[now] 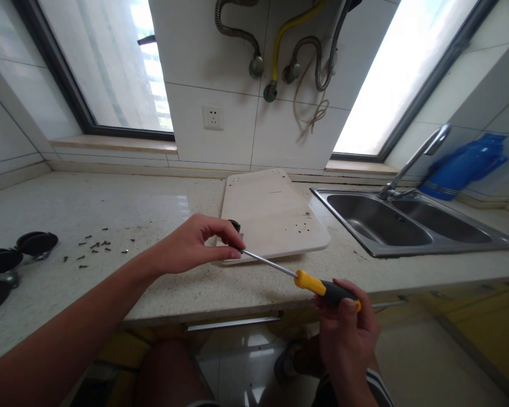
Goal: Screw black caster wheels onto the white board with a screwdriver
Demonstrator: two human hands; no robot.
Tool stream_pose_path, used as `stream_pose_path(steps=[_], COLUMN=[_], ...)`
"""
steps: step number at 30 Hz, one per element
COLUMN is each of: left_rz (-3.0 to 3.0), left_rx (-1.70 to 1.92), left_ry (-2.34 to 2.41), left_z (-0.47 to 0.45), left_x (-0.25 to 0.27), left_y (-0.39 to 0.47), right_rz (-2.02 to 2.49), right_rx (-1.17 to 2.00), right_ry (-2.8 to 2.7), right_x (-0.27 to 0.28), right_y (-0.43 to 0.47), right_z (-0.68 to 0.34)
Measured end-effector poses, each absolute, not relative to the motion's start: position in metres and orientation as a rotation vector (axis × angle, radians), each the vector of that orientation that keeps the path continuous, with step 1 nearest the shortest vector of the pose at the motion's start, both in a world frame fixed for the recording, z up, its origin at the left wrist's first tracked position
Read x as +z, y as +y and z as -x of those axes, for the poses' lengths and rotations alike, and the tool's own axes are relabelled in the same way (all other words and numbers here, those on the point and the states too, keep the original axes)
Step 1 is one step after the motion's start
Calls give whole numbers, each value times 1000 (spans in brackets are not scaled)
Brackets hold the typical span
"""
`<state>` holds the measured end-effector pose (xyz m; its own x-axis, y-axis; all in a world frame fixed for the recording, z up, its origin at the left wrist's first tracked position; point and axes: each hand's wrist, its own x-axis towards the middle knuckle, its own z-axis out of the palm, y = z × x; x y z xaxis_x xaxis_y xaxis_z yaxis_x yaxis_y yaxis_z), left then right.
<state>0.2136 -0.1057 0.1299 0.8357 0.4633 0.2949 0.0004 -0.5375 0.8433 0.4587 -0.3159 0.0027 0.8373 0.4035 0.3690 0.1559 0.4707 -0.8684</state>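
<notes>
My right hand (348, 322) is closed around the yellow and black handle of a screwdriver (309, 282), whose metal shaft points left. At its tip, the thumb and forefinger of my left hand (195, 243) pinch together; a small dark thing there is too hidden to name. Just beyond those fingers, a black caster wheel (234, 225) shows partly at the near left corner of a white board (267, 206). The board lies on the counter and has groups of small holes near its corners. Several dark screws (95, 245) lie scattered left of my left hand.
Black casters (37, 243) sit at the counter's left end. A steel double sink (377, 223) with a tap (415, 155) is set in on the right, a blue jug-like container (462, 167) behind it. The counter's front edge (254, 308) runs below my hands.
</notes>
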Motion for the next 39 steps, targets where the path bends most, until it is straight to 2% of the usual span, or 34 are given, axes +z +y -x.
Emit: stream_pose_path(steps=[14,18,22,28,33,39], left_rz=[-2233,-2238,-2260,-2126,-2108,-2090], left_rx=[749,866,1102,1009,1062,1039], left_ry=[425,409,560,733,755,833], left_z=[-215,-218,-222,-227,-227,-227], left_x=[131,120,85,30,26,28], left_y=[-107,-104,-94,-83,-83,-83], right_rz=[1069,1144,1061,774,898,1036], right_rx=[-19,-61,-181,-207,-309,-246], right_ry=[-978,-914,-859,-1022,-1323,-1689], right_x=[-4,4,46,155,209,231], right_y=[-329,-324,-297,-231,-188,-152], right_z=[-477,-483,-488,-479,-451,-421])
